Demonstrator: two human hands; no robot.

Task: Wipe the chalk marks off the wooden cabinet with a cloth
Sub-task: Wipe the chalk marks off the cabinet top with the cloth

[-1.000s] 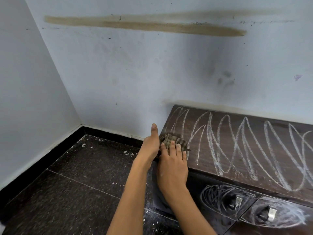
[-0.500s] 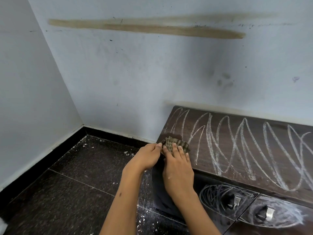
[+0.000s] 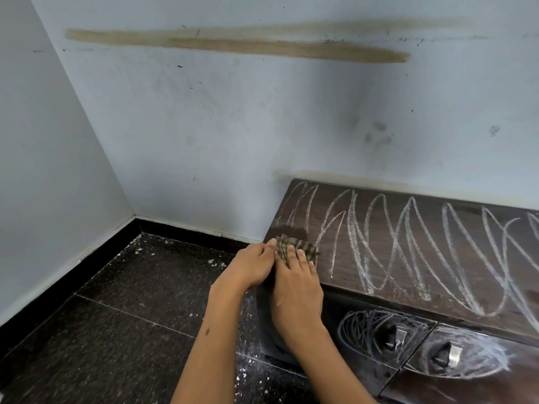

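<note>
Head view: dark wood-grain cabinet (image 3: 437,258), flat top, covered in white looping chalk marks (image 3: 408,246) of powdery, grainy texture. Small folded cloth (image 3: 294,249), striped olive-brown weave, lies on the cabinet top at its near left corner. Right hand (image 3: 297,290) lies flat on the cloth, fingers (image 3: 302,258) close together, pressing it to the wood. Left hand (image 3: 248,268) sits at the cabinet's left edge, fingertips curled against the cloth's left side; whether it pinches the fabric cannot be told. Just beyond the fingertips a smeared, darker patch of wood (image 3: 288,228) with thinner chalk. To the right of the fingers, chalk loops are dense and unbroken. Below the wrist, two drawer fronts (image 3: 379,330) with metal pulls (image 3: 455,352), each scribbled over in oval chalk coils; drawers shut, contents not visible. Floor: speckled dark stone tile (image 3: 116,316) with white flecks.
</note>
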